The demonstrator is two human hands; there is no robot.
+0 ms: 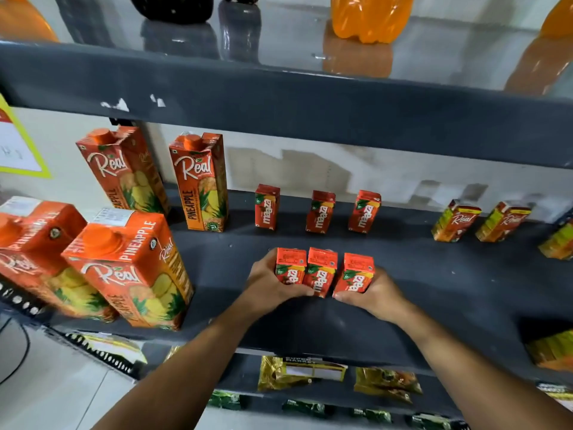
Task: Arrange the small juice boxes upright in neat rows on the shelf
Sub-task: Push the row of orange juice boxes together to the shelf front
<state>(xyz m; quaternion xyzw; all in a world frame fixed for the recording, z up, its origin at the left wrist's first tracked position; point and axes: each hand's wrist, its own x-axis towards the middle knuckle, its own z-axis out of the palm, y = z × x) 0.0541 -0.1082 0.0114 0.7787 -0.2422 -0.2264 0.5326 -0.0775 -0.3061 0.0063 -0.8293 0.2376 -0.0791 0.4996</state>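
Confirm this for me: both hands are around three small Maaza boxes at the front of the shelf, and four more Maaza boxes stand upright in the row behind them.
Not quite. The head view shows three Maaza boxes in the back row, not four. The rest holds: the left hand and right hand bracket the three front Maaza boxes on the shelf, and the back ones stand upright.

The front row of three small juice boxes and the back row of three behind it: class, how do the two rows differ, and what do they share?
The front row sits near the shelf's front edge, held between the left hand and the right hand; the back row stands untouched near the wall. The front boxes are bunched close together; the back boxes stand apart with clear gaps. Both rows hold three upright red boxes on the same shelf.
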